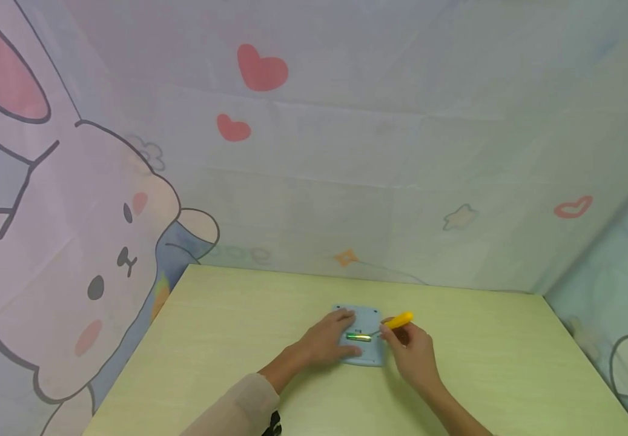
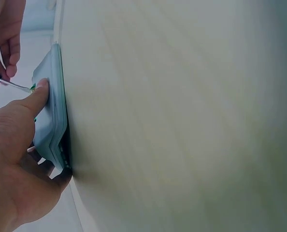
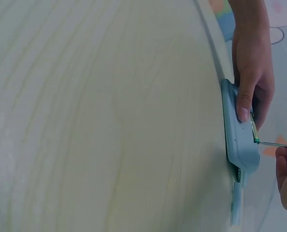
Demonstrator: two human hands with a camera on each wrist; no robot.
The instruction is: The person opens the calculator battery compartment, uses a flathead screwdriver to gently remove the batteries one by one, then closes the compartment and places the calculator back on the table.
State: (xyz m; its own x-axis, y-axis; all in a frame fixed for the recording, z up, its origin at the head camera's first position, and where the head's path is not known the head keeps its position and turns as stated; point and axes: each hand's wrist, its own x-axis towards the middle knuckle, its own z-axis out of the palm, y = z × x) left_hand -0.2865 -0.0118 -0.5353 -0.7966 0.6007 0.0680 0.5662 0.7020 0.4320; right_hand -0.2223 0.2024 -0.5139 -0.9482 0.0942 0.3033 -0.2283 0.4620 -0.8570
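A light blue, flat calculator-like device (image 1: 368, 316) lies on the table, its back with small screw holes facing up. A green and gold battery (image 1: 358, 337) sits in a slot in its middle. My left hand (image 1: 326, 340) holds the device from the left, thumb on its back and fingers at the edge in the left wrist view. A screwdriver (image 1: 399, 320) with a yellow handle is pinched in my right hand (image 1: 416, 357). In the right wrist view the thin metal shaft (image 3: 276, 144) reaches one end of the battery; whether it touches is unclear.
The pale wooden table (image 1: 226, 321) extends around both hands. A printed cloth backdrop (image 1: 346, 181) with hearts and a rabbit rises behind and beside it. In the right wrist view a narrow light blue strip (image 3: 236, 203) lies beyond the device's end.
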